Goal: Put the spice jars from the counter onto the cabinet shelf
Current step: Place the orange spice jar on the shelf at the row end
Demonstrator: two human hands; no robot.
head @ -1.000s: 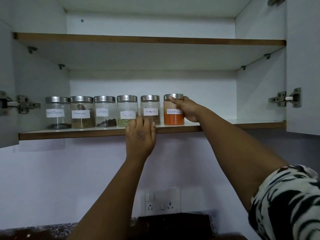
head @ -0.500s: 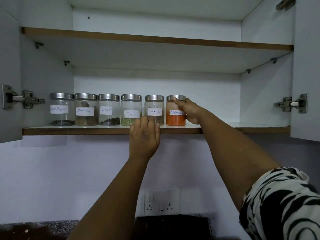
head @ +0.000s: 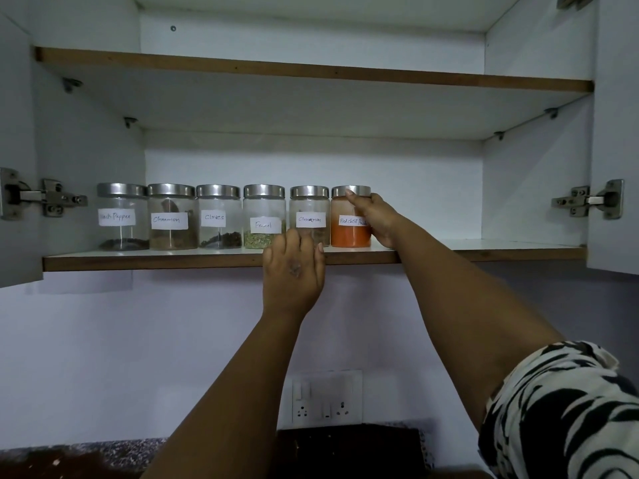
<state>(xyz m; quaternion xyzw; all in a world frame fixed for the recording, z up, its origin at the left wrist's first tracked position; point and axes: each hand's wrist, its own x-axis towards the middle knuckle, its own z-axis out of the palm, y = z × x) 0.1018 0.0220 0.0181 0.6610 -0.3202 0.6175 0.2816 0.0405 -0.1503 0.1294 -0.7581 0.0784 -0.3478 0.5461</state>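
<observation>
Six lidded spice jars are lined up on the lower cabinet shelf (head: 173, 259). Below the fennel jar (head: 264, 217), the shelf edge is touched by the relaxed, ungrasping left hand (head: 293, 271). The red chilli jar (head: 350, 219), rightmost, is grasped by the right hand (head: 377, 219).
</observation>
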